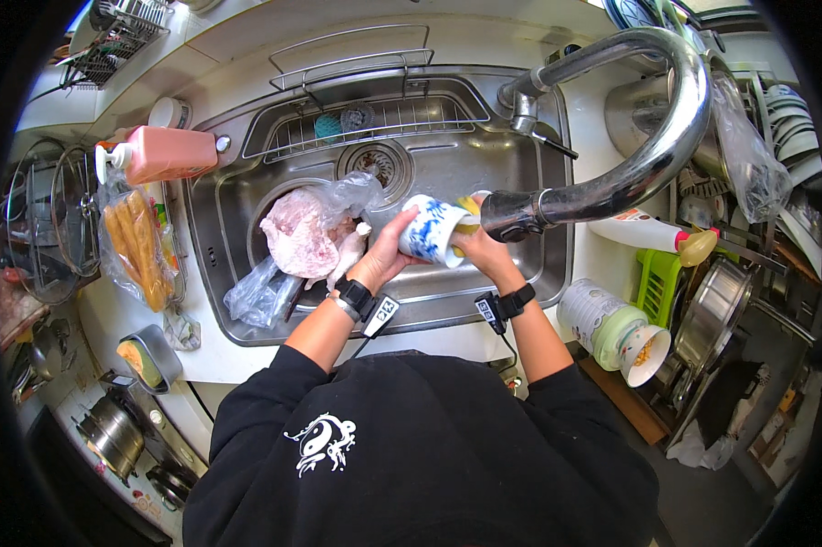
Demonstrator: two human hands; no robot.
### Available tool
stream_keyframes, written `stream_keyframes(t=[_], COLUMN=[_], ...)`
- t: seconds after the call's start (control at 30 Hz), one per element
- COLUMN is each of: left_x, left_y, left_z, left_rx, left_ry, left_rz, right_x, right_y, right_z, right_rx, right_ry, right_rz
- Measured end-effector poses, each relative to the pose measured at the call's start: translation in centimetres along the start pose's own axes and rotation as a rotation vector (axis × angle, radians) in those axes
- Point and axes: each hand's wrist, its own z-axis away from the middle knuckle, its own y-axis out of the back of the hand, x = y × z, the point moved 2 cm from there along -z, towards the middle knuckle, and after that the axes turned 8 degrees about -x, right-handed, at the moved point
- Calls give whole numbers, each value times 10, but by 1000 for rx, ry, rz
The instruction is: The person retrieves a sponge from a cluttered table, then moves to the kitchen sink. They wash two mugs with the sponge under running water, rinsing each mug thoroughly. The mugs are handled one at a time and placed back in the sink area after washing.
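My left hand grips a white porcelain bowl with blue painted decoration, tilted on its side above the stainless steel sink. At the bowl's mouth, my right hand holds what looks like a yellow sponge; its fingers are partly hidden at the rim. Close above that hand hangs the head of the chrome faucet. Left of the bowl, raw poultry pieces lie over a round basin in the sink, with clear plastic bags around them.
A wire rack holding scouring pads spans the sink's back. Left stand a pink pump bottle, bagged fried dough sticks and a metal container with melon. Right are a white bottle, a large can and a steel pan.
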Motion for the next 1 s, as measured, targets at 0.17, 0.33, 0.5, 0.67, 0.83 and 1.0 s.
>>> stream_keyframes(t=[0.17,0.33,0.5,0.67,0.83,1.0], left_x=[11,22,8,-13,1,11], left_y=[-7,-1,5,-3,-5,0], left_z=[4,4,-3,13,12,6], left_rx=[-29,-175,-133,-117,-79,106], left_ry=[196,-25,-158,329,165,-239], left_rz=[-149,-378,-430,-30,-151,-411], right_x=[26,36,18,-28,-41,0], right_y=[-2,-15,-10,31,21,10], right_z=[-15,-15,-23,-23,-31,-36], right_rx=[109,12,-87,-234,-125,-54], right_ry=[81,-167,201,546,463,61], right_rz=[443,-431,326,813,795,416])
